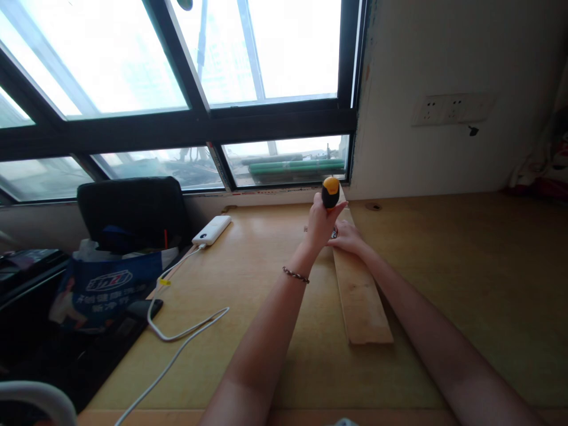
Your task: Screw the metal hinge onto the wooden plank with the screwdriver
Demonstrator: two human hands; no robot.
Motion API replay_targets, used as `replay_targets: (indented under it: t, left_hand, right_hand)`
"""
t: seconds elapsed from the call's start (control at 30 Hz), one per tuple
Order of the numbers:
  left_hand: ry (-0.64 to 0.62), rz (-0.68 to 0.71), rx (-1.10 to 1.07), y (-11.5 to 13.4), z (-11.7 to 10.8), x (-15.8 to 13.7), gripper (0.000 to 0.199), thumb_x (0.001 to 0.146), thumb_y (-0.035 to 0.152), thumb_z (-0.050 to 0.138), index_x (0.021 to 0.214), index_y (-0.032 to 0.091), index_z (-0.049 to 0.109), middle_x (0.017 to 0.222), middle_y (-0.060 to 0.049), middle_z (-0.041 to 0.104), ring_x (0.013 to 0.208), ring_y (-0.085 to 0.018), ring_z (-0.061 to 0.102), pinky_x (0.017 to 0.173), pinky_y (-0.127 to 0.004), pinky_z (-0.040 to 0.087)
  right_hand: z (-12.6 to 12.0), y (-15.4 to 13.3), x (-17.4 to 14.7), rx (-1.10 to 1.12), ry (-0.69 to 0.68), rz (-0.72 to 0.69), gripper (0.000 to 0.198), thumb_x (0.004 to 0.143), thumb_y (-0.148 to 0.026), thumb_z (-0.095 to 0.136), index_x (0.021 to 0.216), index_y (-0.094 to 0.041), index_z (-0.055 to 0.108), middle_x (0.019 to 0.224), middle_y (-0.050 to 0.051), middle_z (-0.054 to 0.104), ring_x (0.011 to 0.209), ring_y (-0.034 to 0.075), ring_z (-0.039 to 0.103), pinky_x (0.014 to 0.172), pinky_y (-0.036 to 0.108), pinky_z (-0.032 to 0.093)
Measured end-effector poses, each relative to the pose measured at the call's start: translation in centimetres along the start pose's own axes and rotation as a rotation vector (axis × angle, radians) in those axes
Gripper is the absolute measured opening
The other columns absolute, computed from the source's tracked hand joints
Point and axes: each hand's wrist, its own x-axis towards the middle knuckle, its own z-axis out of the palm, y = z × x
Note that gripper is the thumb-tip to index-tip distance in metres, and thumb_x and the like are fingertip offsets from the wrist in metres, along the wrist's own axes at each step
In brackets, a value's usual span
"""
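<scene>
My left hand (pixel 320 223) is closed around what looks like a screwdriver (pixel 331 192), with a thick yellow-and-black handle that stands up out of the fist. Its shaft is hidden behind the hand. Just to the right and below, my right hand (pixel 348 236) has its fingers closed at a small shiny metal piece (pixel 333 234), too small to name exactly. Both hands are over the far part of a long narrow wooden board (pixel 361 302). The board lies lengthwise on the table, its near end uncovered.
The wooden table (pixel 275 284) reaches the window wall. A white power bank (pixel 213 229) with a white cable (pixel 190 331) lies at left. Beyond the table's left edge are a black chair (pixel 133 207) and a blue bag (pixel 106 290). Sockets (pixel 455 109) are on the wall.
</scene>
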Motion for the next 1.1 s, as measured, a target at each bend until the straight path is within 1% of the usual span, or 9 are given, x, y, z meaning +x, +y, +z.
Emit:
replay_targets:
  t: [0.13, 0.3, 0.47, 0.57, 0.67, 0.77, 0.83, 0.93, 1.1]
  left_hand:
    - [0.051, 0.027, 0.069, -0.7, -1.2, 0.6, 0.031, 0.063, 0.042, 0.067, 0.069, 0.017, 0.051, 0.067, -0.001, 0.052, 0.068, -0.014, 0.052, 0.064, -0.025, 0.040]
    - [0.071, -0.050, 0.151, -1.4, -2.6, 1.1, 0.037, 0.056, 0.047, 0.070, 0.059, 0.015, 0.052, 0.057, 0.001, 0.052, 0.055, -0.011, 0.047, 0.053, -0.023, 0.035]
    - [0.084, -0.065, 0.219, -1.5, -3.5, 1.4, 0.034, 0.060, 0.047, 0.066, 0.059, 0.014, 0.055, 0.055, 0.001, 0.054, 0.053, -0.010, 0.046, 0.052, -0.022, 0.035]
    - [0.065, -0.080, 0.204, -1.6, -4.1, 1.9, 0.029, 0.058, 0.041, 0.068, 0.064, 0.013, 0.058, 0.060, -0.001, 0.058, 0.057, -0.011, 0.050, 0.053, -0.023, 0.037]
    - [-0.003, -0.190, 0.111, -1.5, -4.9, 2.4, 0.028, 0.052, 0.034, 0.072, 0.067, 0.012, 0.062, 0.066, -0.004, 0.062, 0.060, -0.014, 0.054, 0.056, -0.026, 0.041]
    - [-0.102, -0.309, -0.084, -1.2, -5.6, 2.6, 0.029, 0.047, 0.029, 0.075, 0.066, 0.010, 0.065, 0.072, -0.008, 0.065, 0.064, -0.017, 0.058, 0.061, -0.030, 0.045]
    - [-0.136, -0.344, -0.225, -1.0, -5.9, 2.5, 0.030, 0.044, 0.027, 0.077, 0.065, 0.010, 0.065, 0.077, -0.010, 0.067, 0.070, -0.019, 0.060, 0.066, -0.033, 0.046]
    - [-0.132, -0.364, -0.359, -0.8, -6.1, 2.3, 0.029, 0.044, 0.025, 0.077, 0.065, 0.010, 0.062, 0.081, -0.011, 0.067, 0.078, -0.021, 0.062, 0.072, -0.035, 0.047]
    - [-0.085, -0.370, -0.454, -0.2, -6.3, 2.4, 0.027, 0.049, 0.023, 0.075, 0.067, 0.011, 0.059, 0.081, -0.010, 0.067, 0.081, -0.021, 0.063, 0.076, -0.036, 0.047]
  right_hand:
    - [-0.1, -0.3, -0.2, 0.001, 0.020, 0.003, 0.073, 0.054, -0.053, 0.071, 0.117, -0.024, 0.047, 0.102, 0.006, 0.061, 0.092, 0.026, 0.055, 0.072, 0.034, 0.043]
    - [0.1, -0.1, -0.3, 0.023, 0.039, -0.013, 0.075, 0.053, -0.050, 0.073, 0.118, -0.023, 0.046, 0.105, 0.006, 0.061, 0.096, 0.026, 0.055, 0.077, 0.035, 0.043]
    - [0.2, 0.0, -0.2, 0.029, 0.042, -0.031, 0.074, 0.054, -0.047, 0.074, 0.118, -0.023, 0.046, 0.106, 0.005, 0.062, 0.098, 0.026, 0.055, 0.078, 0.036, 0.043]
    - [0.1, -0.1, -0.1, 0.033, 0.040, -0.035, 0.073, 0.053, -0.046, 0.074, 0.117, -0.024, 0.047, 0.107, 0.005, 0.062, 0.098, 0.026, 0.054, 0.078, 0.036, 0.044]
    - [0.0, -0.2, -0.1, 0.032, 0.034, -0.033, 0.073, 0.053, -0.046, 0.075, 0.117, -0.024, 0.047, 0.106, 0.004, 0.062, 0.098, 0.026, 0.055, 0.078, 0.035, 0.044]
    - [-0.1, -0.3, -0.2, 0.025, 0.029, -0.020, 0.073, 0.054, -0.046, 0.074, 0.118, -0.024, 0.046, 0.107, 0.004, 0.062, 0.098, 0.026, 0.055, 0.077, 0.035, 0.044]
    - [-0.1, -0.4, -0.3, 0.019, 0.027, -0.010, 0.073, 0.055, -0.045, 0.074, 0.118, -0.024, 0.046, 0.107, 0.004, 0.062, 0.098, 0.025, 0.055, 0.077, 0.035, 0.043]
    - [-0.1, -0.5, -0.3, 0.016, 0.029, -0.006, 0.072, 0.055, -0.045, 0.074, 0.118, -0.024, 0.046, 0.107, 0.004, 0.062, 0.097, 0.025, 0.055, 0.078, 0.034, 0.043]
    - [0.0, -0.4, -0.3, 0.014, 0.033, 0.007, 0.074, 0.053, -0.046, 0.075, 0.118, -0.024, 0.047, 0.109, 0.005, 0.061, 0.097, 0.026, 0.056, 0.075, 0.034, 0.044]
